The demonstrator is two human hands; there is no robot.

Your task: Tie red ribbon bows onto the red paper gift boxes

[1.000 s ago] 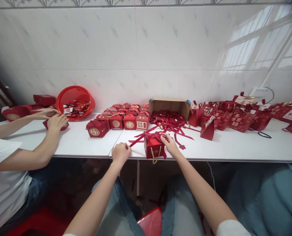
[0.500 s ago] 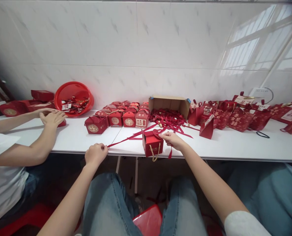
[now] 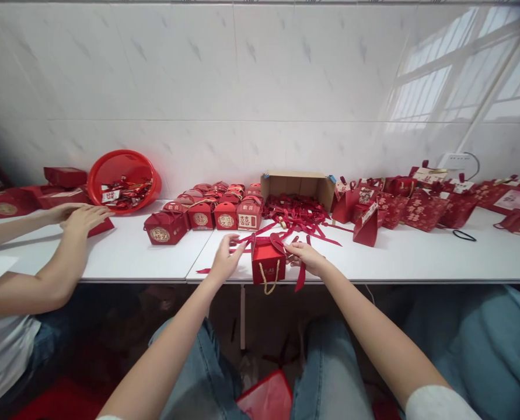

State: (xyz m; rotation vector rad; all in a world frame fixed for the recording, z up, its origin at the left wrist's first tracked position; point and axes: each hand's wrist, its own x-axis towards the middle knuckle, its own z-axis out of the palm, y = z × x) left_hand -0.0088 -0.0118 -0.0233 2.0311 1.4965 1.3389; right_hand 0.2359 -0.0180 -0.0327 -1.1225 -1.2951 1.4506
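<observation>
A small red gift box (image 3: 268, 265) with a gold rope handle (image 3: 268, 286) stands upright at the table's front edge, its top flaps raised. On its right, my right hand (image 3: 306, 258) pinches the box near a rounded flap. A dark red ribbon (image 3: 300, 279) hangs down beside those fingers. To the left of the box is my left hand (image 3: 225, 259), thumb and forefinger apart, close to a strip of ribbon running behind the box. A loose ribbon end (image 3: 203, 270) lies on the table left of that hand.
Behind the box, a cardboard carton (image 3: 298, 185) lies on its side, red ribbons (image 3: 299, 211) spilling out. Closed red boxes (image 3: 225, 216) stand left of it, red gift bags (image 3: 423, 211) right. Farther left are a red basin (image 3: 152, 186) of packets and another person's hands (image 3: 82, 219).
My left hand has moved right to the box from the far left, where it held a ribbon stretched out. The right hand stays at the box. The view has shifted slightly.
</observation>
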